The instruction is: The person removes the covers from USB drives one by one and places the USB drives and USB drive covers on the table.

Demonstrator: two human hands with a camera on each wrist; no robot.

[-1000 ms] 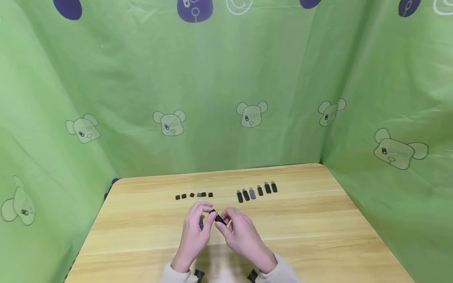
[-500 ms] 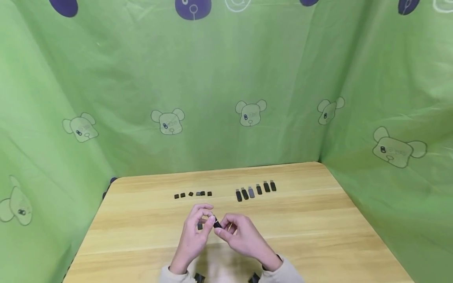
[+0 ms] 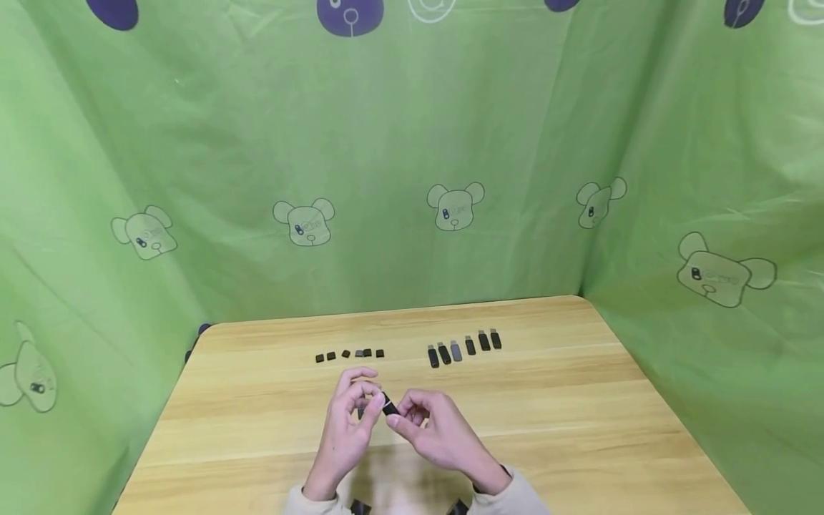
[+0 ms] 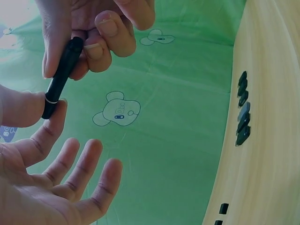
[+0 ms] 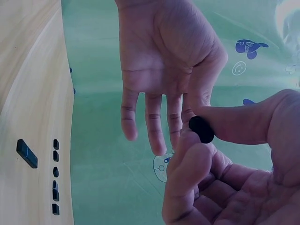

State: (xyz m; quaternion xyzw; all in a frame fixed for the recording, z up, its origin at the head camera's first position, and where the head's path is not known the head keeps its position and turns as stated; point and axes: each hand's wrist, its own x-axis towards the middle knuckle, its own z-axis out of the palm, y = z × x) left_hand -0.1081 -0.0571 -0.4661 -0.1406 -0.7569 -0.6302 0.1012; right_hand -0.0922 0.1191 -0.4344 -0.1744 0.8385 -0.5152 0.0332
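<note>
Between my two hands is a black USB flash drive [image 3: 389, 406], held tilted above the table. My left hand [image 3: 342, 429] pinches its capped end between thumb and index finger, the other fingers spread apart. The opposite end is gripped by the thumb and curled fingers of my right hand [image 3: 440, 433]. In the left wrist view the flash drive [image 4: 64, 68] shows a thin light ring near the left thumb. The right wrist view shows only its rounded black end. A second dark flash drive [image 5: 27, 153] lies on the table, partly hidden behind my left hand in the head view.
Several small dark caps [image 3: 345, 354] lie in a row at the back of the wooden table [image 3: 566, 400]. To their right is a row of uncapped flash drives [image 3: 471, 345], one of them grey-blue. A green curtain [image 3: 386, 279] with bear prints surrounds the table.
Both hands have shifted slightly left with the flash drive between them, and the right hand sits a little nearer the body. The rows on the table have stayed put.
</note>
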